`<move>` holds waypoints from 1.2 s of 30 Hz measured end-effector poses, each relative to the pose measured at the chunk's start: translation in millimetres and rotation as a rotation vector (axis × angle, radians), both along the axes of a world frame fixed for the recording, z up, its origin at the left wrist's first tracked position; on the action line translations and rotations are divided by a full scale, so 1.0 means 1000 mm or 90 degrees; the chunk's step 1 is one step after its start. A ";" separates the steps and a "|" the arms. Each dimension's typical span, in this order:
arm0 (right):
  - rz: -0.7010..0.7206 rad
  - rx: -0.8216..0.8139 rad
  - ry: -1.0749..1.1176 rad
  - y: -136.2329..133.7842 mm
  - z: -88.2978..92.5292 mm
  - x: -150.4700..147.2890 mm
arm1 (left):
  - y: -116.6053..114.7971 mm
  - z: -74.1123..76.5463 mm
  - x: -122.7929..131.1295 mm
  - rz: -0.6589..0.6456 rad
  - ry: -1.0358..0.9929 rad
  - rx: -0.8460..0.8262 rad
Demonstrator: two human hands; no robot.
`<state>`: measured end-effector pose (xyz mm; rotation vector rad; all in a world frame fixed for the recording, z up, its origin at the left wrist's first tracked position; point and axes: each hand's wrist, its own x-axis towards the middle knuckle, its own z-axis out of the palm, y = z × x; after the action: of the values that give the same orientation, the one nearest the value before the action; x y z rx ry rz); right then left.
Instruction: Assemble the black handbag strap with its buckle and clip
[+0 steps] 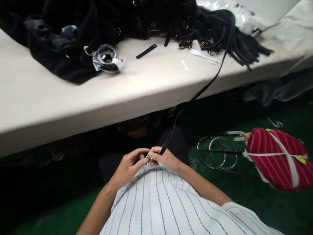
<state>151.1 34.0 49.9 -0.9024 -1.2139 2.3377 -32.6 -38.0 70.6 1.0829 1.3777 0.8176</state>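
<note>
Both my hands meet low in the frame, just above my striped shirt. My left hand (130, 163) pinches a small gold metal ring (148, 159). My right hand (164, 158) is closed on the end of a long black strap (195, 96), right beside that ring. The strap runs up from my fingers, over the edge of the white table (73, 101), and into a heap of black straps (215, 26) at the back.
Black bags with gold rings (63, 42) lie on the table's left, with a crumpled clear plastic wrap (106, 58) and a short black strip (146, 51). A stool with a red striped cushion (276, 156) and metal rings (217, 151) lies on the green floor at right.
</note>
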 end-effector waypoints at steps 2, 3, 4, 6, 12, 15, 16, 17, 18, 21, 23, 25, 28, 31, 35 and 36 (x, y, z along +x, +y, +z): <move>-0.069 -0.051 0.034 0.003 -0.002 0.002 | 0.002 -0.001 -0.001 0.014 0.046 -0.009; -0.100 -0.083 0.053 0.005 -0.003 0.004 | 0.003 -0.001 -0.001 0.019 0.063 -0.012; -0.123 -0.115 0.071 0.009 -0.002 0.007 | 0.004 0.000 -0.001 0.024 0.073 -0.014; -0.141 -0.154 0.103 0.015 0.001 0.012 | 0.005 0.002 -0.001 0.040 0.073 -0.029; -0.136 -0.107 0.135 0.024 0.013 0.017 | 0.003 0.001 0.009 0.135 -0.040 -0.108; -0.133 -0.106 0.141 0.021 0.013 0.010 | 0.004 -0.002 0.017 0.153 -0.086 -0.096; -0.131 -0.112 0.147 0.020 0.013 0.008 | 0.004 -0.003 0.020 0.157 -0.098 -0.086; -0.131 -0.118 0.155 0.019 0.013 0.006 | 0.005 -0.004 0.022 0.161 -0.110 -0.077; -0.133 -0.123 0.162 0.018 0.013 0.004 | 0.005 -0.005 0.024 0.167 -0.122 -0.069; -0.147 -0.136 0.181 0.015 0.015 -0.001 | 0.004 -0.008 0.030 0.189 -0.163 -0.062; -0.158 -0.138 0.182 0.014 0.016 -0.003 | 0.003 -0.010 0.033 0.205 -0.187 -0.061; -0.162 -0.134 0.172 0.013 0.016 -0.006 | 0.002 -0.012 0.035 0.212 -0.193 -0.063; -0.154 -0.125 0.158 0.012 0.015 -0.010 | 0.003 -0.014 0.036 0.215 -0.172 -0.083; -0.146 -0.102 0.140 0.012 0.012 -0.016 | 0.007 -0.016 0.036 0.232 -0.133 -0.095; -0.149 -0.100 0.140 0.008 0.010 -0.021 | 0.003 -0.016 0.028 0.233 -0.098 -0.075; -0.150 -0.116 0.152 0.007 0.009 -0.021 | -0.001 -0.014 0.023 0.231 -0.085 -0.067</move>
<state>129.7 41.2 58.8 -0.7500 -0.7669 2.3094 -9.6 -39.0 56.2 0.6915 1.5064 1.0462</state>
